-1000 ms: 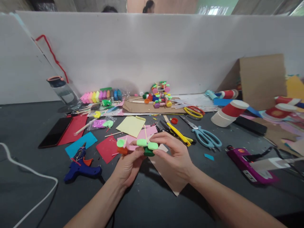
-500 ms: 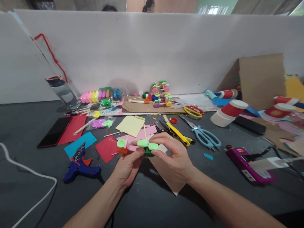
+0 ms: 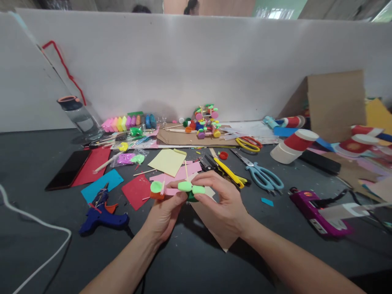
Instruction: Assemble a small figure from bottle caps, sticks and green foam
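Note:
A small craft model (image 3: 171,190) is held up over the middle of the table, with light green clay pads on top, a pink strip, an orange cap at its left end and a dark green cap at its right. My left hand (image 3: 165,214) grips it from below, thumb near its centre. The fingers and thumb of my right hand (image 3: 225,200) are closed round the right end, at the light green pads (image 3: 194,188) and dark green cap. Beneath and behind the hands lie pink paper (image 3: 192,168) and a beige sheet (image 3: 211,222).
A blue glue gun (image 3: 105,216) and red paper (image 3: 137,191) lie left. Yellow cutter (image 3: 228,172), blue scissors (image 3: 265,177) and a purple power strip (image 3: 318,214) lie right. Behind stand a bottle (image 3: 82,118), a colourful clay model (image 3: 208,120) and a cup (image 3: 294,146).
The view has shifted very slightly. Both hands keep their hold on the craft model, with the light green pads at its right end tilted a little differently.

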A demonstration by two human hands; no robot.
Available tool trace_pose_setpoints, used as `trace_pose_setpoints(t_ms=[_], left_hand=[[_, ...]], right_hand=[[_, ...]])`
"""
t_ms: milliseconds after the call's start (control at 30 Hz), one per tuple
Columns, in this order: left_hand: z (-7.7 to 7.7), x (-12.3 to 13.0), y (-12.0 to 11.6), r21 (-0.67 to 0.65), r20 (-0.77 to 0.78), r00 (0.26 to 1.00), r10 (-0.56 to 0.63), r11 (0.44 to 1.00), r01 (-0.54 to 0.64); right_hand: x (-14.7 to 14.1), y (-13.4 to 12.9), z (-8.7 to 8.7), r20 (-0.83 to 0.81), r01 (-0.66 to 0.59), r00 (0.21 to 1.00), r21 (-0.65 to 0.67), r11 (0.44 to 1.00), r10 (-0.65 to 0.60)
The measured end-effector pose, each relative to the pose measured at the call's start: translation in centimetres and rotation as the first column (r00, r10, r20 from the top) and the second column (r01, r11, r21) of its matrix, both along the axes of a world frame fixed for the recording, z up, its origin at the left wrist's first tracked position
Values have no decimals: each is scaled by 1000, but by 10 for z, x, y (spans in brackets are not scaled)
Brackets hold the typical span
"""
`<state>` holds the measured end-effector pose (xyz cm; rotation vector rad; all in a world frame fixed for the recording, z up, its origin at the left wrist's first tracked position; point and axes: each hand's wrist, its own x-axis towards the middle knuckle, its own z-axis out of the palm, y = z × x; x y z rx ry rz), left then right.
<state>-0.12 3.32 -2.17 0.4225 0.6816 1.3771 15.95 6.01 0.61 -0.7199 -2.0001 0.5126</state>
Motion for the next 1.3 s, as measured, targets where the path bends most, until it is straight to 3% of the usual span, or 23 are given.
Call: trace_pose_setpoints(t_ms=[233, 433, 633, 900, 1300], left_hand=[[2, -1, 1, -57, 56, 997, -52, 997, 55], [4, -2, -1, -85, 113, 988, -108, 989, 118], [4, -3, -2, -141, 151, 978, -146, 976, 168], [4, -1, -3, -164, 190, 971, -147, 970, 179], [9, 1, -2, -112, 182, 971, -152, 978, 174]], right_hand=[[4, 4, -2, -23, 15, 1000, 114, 993, -13], [12, 10, 1, 56, -70, 997, 296, 953, 56], [15, 13, -3, 135, -108, 989, 386, 916, 60], [17, 10, -3, 168, -117, 985, 428, 896, 48], [14, 10, -4, 150, -114, 987, 394, 912, 59]])
